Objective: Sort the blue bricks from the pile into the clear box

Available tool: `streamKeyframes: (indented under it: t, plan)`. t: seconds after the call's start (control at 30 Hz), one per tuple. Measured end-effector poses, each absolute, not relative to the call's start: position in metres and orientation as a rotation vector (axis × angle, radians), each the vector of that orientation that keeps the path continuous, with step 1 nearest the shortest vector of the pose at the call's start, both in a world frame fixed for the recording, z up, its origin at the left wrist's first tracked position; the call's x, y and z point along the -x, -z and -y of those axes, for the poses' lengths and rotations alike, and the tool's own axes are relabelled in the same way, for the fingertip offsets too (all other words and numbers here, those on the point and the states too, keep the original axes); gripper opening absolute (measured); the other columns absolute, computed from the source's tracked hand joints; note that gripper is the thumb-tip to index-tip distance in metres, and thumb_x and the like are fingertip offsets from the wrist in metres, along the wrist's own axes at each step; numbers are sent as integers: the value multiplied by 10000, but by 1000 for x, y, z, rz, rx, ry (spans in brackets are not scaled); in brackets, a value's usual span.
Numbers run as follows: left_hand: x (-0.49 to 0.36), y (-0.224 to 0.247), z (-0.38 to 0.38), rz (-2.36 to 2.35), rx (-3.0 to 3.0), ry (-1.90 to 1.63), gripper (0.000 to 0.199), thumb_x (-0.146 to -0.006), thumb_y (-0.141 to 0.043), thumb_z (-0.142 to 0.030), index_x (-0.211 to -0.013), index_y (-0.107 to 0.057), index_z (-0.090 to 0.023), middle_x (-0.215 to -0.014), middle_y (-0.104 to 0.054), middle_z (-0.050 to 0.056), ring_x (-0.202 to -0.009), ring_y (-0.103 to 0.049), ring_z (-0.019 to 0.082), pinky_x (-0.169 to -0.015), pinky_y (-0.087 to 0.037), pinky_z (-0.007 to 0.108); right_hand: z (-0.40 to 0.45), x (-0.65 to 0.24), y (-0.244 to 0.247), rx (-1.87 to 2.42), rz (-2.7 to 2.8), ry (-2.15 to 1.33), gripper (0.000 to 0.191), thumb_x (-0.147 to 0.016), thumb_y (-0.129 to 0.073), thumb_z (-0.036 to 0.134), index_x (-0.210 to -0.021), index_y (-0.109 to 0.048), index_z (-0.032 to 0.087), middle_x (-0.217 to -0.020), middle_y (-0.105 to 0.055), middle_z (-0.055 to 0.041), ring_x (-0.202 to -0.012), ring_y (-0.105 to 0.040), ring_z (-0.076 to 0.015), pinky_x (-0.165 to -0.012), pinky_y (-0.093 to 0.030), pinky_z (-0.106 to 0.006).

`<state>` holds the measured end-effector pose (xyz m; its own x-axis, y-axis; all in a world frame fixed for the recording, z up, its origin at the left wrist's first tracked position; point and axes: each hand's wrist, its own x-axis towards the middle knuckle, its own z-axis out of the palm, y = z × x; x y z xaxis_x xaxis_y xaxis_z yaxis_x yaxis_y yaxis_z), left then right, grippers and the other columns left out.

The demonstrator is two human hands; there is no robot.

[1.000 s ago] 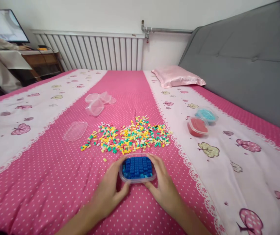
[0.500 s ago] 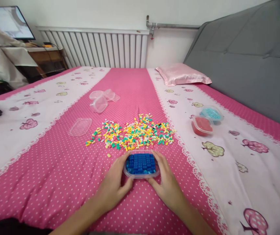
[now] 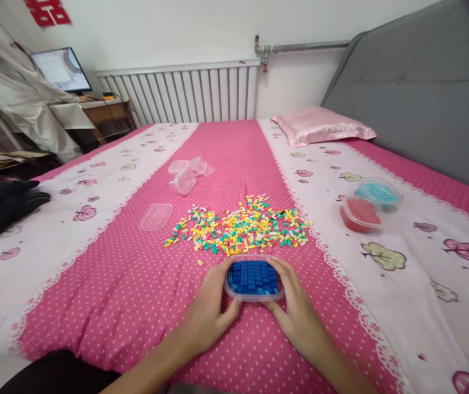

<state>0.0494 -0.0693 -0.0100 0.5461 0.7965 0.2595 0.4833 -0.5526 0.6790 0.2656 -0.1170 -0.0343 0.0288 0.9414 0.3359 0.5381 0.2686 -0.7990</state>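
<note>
Between my hands is a clear plastic container (image 3: 254, 278) filled with small blue building bricks, packed in rows at the top. My left hand (image 3: 212, 301) grips its left side, with the thumb at the near edge. On the right side, my right hand (image 3: 294, 298) holds it the same way, fingers along the rim. Just beyond the container spreads a loose pile of small bricks (image 3: 242, 224) in yellow, green, white and red. One yellow brick (image 3: 200, 262) lies apart, near my left hand.
A clear lid (image 3: 156, 217) lies left of the pile, with several empty clear containers and lids (image 3: 187, 174) farther back. At right stand a container of red bricks (image 3: 361, 213) and one of light blue bricks (image 3: 378, 192). A pink pillow (image 3: 320, 126) and dark clothing (image 3: 4, 205) lie on the bed.
The camera view has turned a little to the left, so everything appears shifted right. Both hands keep their hold on the container of blue bricks.
</note>
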Motion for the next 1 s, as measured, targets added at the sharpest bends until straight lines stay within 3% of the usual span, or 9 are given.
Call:
streamKeyframes:
  t: [0.37, 1.0]
  plan:
    - [-51, 9, 67, -1013, -2296, -778, 632, -947, -511, -236, -1518, -247, -297, -1501, -457, 115, -1362, -478, 279, -1152, -404, 518, 117, -267, 33, 1377, 1631, -574, 596, -932, -579, 241, -1461, -341, 375, -1464, -429, -74, -1385, -424, -280, -1150, -396, -527]
    - [-51, 11, 68, -1012, -2314, -778, 655, -944, -513, -229, -1524, -224, -321, -1510, -456, 94, -1364, -477, 275, -1148, -409, 527, 117, -267, 31, 1407, 1636, -588, 561, -941, -564, 245, -1452, -361, 355, -1467, -427, -82, -1388, -428, -273, -1156, -391, -513]
